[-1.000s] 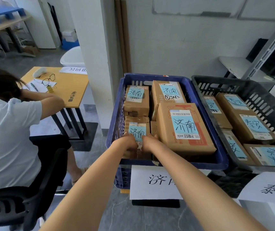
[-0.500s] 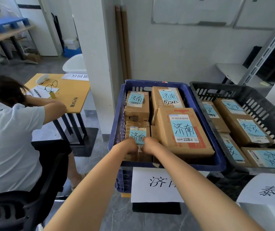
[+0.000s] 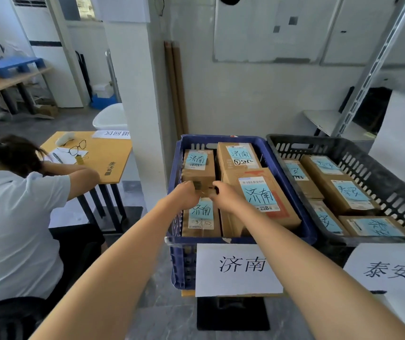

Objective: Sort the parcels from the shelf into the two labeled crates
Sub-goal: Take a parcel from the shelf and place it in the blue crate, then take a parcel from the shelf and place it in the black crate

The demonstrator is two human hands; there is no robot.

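A blue crate (image 3: pixel 245 240) with a white paper sign (image 3: pixel 238 268) holds several brown parcels with blue handwritten labels. A small parcel (image 3: pixel 201 217) lies at its near left. My left hand (image 3: pixel 186 195) and my right hand (image 3: pixel 223 195) are at this parcel's far end, fingers curled down where it meets the back-left parcel (image 3: pixel 197 165). A large parcel (image 3: pixel 265 200) lies just right of my right hand. A black crate (image 3: pixel 319 141) to the right, with its own sign (image 3: pixel 390 271), holds more labelled parcels (image 3: pixel 343 190).
A person in a white shirt (image 3: pixel 12 217) sits at the left, leaning on a wooden desk (image 3: pixel 103 155) with glasses on it. A white pillar (image 3: pixel 135 94) stands behind the blue crate's left side. A metal shelf upright (image 3: pixel 373 77) rises at the right.
Both hands have moved from the near end of the small near-left parcel to its far end. The view has tilted upward a little.
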